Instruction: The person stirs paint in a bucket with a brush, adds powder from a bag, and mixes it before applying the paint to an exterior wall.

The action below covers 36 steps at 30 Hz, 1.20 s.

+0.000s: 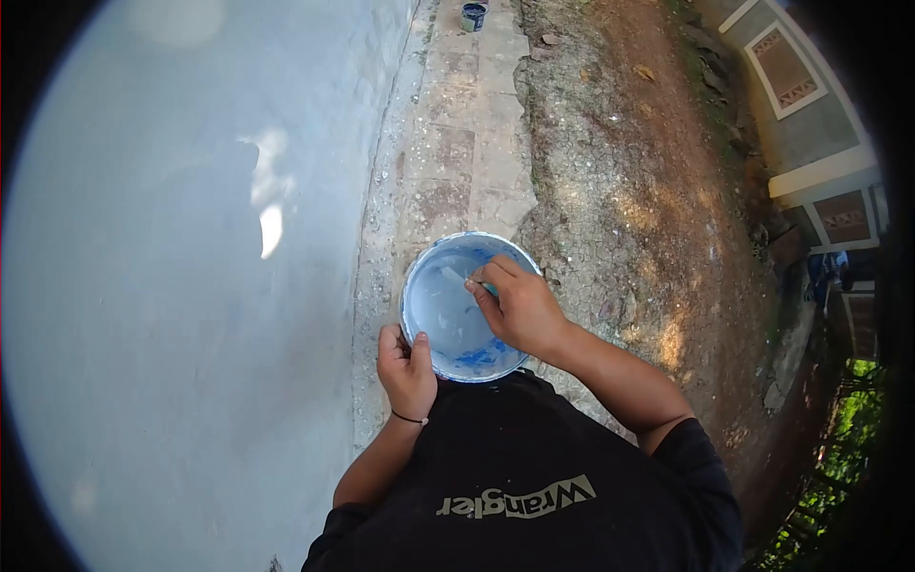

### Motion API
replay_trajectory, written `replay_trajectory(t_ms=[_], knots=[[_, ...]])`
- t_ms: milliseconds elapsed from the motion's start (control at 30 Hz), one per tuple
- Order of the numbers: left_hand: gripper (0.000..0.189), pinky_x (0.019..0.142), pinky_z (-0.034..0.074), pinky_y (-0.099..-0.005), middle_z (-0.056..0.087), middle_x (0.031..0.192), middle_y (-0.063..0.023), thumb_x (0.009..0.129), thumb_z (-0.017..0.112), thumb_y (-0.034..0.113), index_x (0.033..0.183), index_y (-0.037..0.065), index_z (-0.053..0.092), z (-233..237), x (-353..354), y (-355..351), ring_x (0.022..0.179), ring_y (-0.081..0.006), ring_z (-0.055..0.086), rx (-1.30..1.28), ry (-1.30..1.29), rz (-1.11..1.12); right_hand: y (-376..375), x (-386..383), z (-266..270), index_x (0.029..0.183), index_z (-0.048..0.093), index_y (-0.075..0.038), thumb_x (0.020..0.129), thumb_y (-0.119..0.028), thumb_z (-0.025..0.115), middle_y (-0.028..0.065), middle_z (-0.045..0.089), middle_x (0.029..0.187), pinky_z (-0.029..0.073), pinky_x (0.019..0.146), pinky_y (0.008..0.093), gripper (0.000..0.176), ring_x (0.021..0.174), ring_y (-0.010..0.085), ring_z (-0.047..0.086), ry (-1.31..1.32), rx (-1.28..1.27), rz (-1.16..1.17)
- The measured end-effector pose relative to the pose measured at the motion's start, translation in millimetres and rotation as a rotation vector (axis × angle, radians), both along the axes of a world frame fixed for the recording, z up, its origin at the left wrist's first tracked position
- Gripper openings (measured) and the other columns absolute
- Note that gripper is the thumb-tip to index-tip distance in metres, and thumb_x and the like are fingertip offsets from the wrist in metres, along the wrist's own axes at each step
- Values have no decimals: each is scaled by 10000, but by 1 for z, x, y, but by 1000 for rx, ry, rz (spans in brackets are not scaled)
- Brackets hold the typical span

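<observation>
Beside a pale blue wall (191, 286), the left hand (405, 367) is clamping the paint bucket (443, 324) by its rim before the chest, steadying it, while the right hand (522, 310) is pinching a small tool (456, 278) inside.

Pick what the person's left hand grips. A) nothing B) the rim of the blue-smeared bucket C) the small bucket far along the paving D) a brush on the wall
B: the left hand clasps the bucket at its near rim, thumb over the edge, while the right hand holds a pale tool inside it.
</observation>
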<state>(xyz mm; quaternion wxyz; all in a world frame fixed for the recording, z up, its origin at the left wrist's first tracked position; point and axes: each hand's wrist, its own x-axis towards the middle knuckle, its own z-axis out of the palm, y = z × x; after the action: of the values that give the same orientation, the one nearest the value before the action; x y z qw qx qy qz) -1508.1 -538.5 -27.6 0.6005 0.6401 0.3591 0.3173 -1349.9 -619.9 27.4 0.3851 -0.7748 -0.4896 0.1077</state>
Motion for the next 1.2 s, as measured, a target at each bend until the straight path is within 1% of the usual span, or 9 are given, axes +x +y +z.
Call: replay_trajectory(t_ms=[167,267,367,533,567,800,900,1000,1200], knots=[[113,559,362,-212,450,684,-11,848,531,38,815,15,426,14,111,87,608,-59,410,-47,-24,-69,60,94,21,829,550,-10,820,-94,577,139,536,791,475,571,411,88,645,343,568,-85,-119,-29],[121,541,357,-217,452,670,-8,844,540,47,811,17,427,23,170,133,584,-62,404,-44,-23,-76,105,137,32,831,551,-9,820,-97,580,137,534,782,477,571,407,94,643,341,566,30,-195,-28],[134,525,352,-220,447,662,-4,837,554,53,805,21,428,34,218,171,565,-61,393,31,5,-101,151,183,33,834,553,-10,819,-97,584,134,529,770,473,571,401,93,647,335,567,107,-103,-1],[134,512,331,-224,424,651,3,830,563,52,811,16,435,37,289,225,561,-56,376,-27,23,-45,224,293,31,828,552,-17,816,-82,590,131,523,758,462,564,396,77,648,331,568,-15,82,-13],[134,512,331,-224,424,651,3,830,563,52,811,16,435,34,306,234,561,-56,376,-24,28,-25,234,316,33,823,581,-12,796,-55,620,121,570,769,482,556,371,64,646,318,595,-33,48,-24],[132,499,313,-217,413,631,9,832,555,47,801,18,430,20,466,280,548,-54,363,68,-1,105,272,469,23,809,525,-7,807,-68,590,135,529,766,477,539,408,89,622,341,567,-47,-58,164],[120,499,315,-211,421,636,8,837,546,40,801,17,434,28,556,298,552,-49,367,24,-22,138,301,549,25,824,536,-6,811,-92,587,144,534,772,472,550,426,101,643,350,572,114,-32,268],[109,502,317,-207,422,640,11,843,535,31,801,17,435,32,612,309,557,-43,369,4,-11,144,329,614,20,828,540,-5,813,-91,582,142,530,767,475,553,424,97,639,345,567,66,83,250],[118,514,323,-215,410,645,13,836,542,27,796,18,432,40,712,331,569,-52,367,-3,-16,99,335,729,41,807,567,-11,796,-51,613,116,549,743,476,523,363,62,613,303,588,-165,-29,106]])
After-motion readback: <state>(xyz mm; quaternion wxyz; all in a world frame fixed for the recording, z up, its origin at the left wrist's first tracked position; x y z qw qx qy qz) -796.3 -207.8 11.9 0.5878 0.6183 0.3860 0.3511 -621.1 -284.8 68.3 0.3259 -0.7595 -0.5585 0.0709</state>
